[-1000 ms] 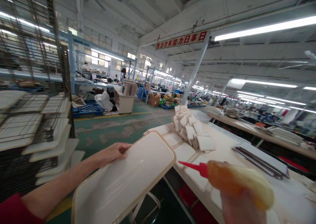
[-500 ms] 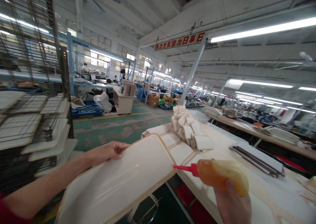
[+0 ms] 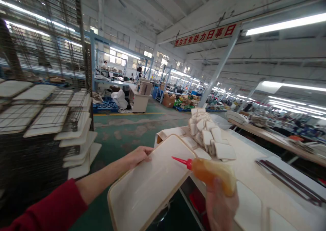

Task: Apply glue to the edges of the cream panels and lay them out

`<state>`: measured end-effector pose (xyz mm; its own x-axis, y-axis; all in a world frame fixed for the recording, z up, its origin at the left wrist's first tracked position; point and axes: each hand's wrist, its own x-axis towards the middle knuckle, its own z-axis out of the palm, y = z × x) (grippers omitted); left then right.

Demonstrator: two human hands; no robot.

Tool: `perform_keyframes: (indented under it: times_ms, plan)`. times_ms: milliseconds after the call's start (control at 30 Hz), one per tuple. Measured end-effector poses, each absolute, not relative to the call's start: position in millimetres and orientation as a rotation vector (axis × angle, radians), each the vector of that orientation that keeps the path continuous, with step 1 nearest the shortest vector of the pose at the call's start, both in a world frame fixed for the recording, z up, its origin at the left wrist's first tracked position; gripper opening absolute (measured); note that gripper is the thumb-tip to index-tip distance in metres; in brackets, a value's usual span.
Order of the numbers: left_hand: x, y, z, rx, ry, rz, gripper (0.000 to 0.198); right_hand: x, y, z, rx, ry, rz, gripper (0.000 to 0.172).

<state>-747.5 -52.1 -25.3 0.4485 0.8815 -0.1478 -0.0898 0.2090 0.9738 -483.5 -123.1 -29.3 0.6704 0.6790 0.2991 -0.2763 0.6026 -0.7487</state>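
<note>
My left hand [image 3: 139, 157] grips the upper left edge of a large white panel [image 3: 150, 181] with rounded corners and a tan border, held tilted in front of me. In my right hand [image 3: 221, 200] is a squeeze bottle [image 3: 214, 173] of amber liquid, lying nearly level. Its red pointed nozzle [image 3: 181, 161] points left over the panel's face, near the right edge; whether the tip touches, I cannot tell. A heap of small white pads [image 3: 207, 131] with tan edges lies on the worktable beyond. Flat white panels [image 3: 248, 204] lie on the table beside my right hand.
A wire rack [image 3: 85, 54] at the left carries several layers of white panels [image 3: 52, 117]. The worktable [image 3: 246, 159] stretches to the right, with dark strips [image 3: 287, 180] on it. Farther back are a blue pallet [image 3: 105, 104], a cabinet [image 3: 140, 100] and a slanted post [image 3: 220, 68].
The nozzle has moved from the panel's right edge to above its face. My view has turned left, and the panel now stands more steeply angled, with more of my left sleeve showing.
</note>
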Motion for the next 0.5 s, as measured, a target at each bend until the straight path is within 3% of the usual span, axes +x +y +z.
perform_keyframes:
  times_ms: [333,500]
  plan:
    - [-759,-17,-53,0.993,0.887,0.843,0.058,-519,-130,-117,-0.976,-0.586,0.786,0.070]
    - [-760,-6,-67,0.980,0.891,0.817,0.056,-497,-99,-95,-0.978,-0.556,0.617,0.068]
